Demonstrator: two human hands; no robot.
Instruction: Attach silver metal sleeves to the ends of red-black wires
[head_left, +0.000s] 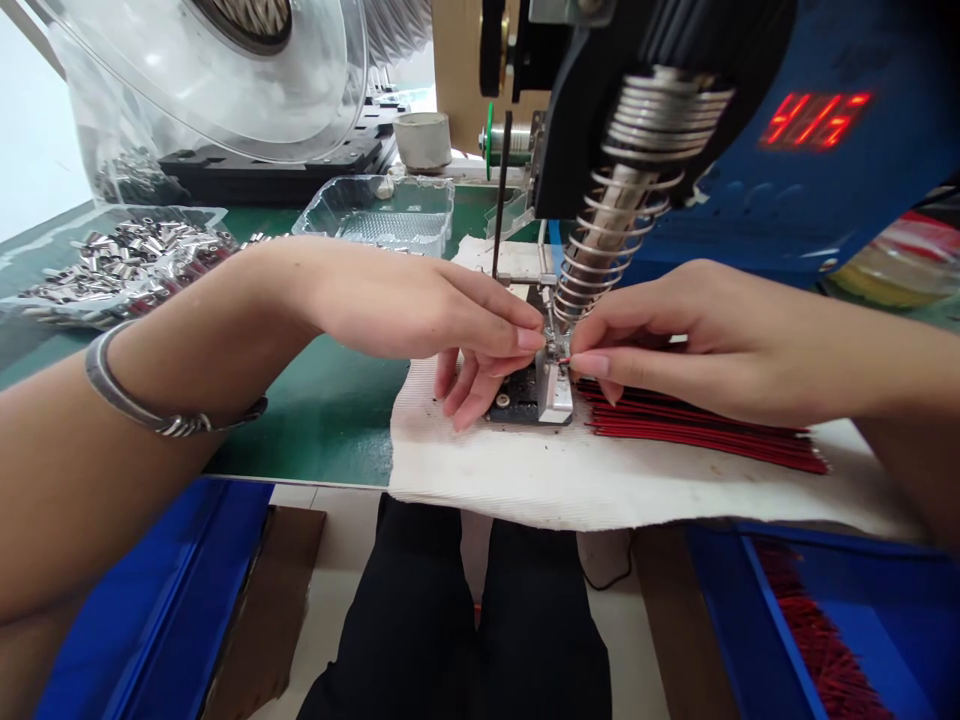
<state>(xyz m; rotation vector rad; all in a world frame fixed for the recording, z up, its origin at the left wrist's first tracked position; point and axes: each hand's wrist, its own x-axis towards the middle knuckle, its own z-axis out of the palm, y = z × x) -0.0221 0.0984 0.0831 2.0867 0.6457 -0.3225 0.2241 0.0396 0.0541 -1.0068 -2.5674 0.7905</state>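
My left hand point(442, 315) reaches in from the left, thumb and forefinger pinched at the small metal fixture point(555, 395). Whatever sits between those fingertips is too small to make out; the other fingers hang loosely below. From the right, my right hand point(675, 345) pinches a thin wire, whose red end point(564, 361) shows just past the fingertips at the fixture's top. Right above both hands, the soldering machine's spring-wrapped rod point(611, 230) slants down to the fixture. Under my right hand lies a bundle of red and black wires point(712, 435) on a white cloth point(480, 480).
A clear tray of small metal sleeves point(142, 260) stands at left, beside another clear plastic tray point(375, 215). Behind are a large clear reel point(300, 90) and the blue machine housing point(750, 220) with red digits. A blue bin point(885, 610) with red wires is below right.
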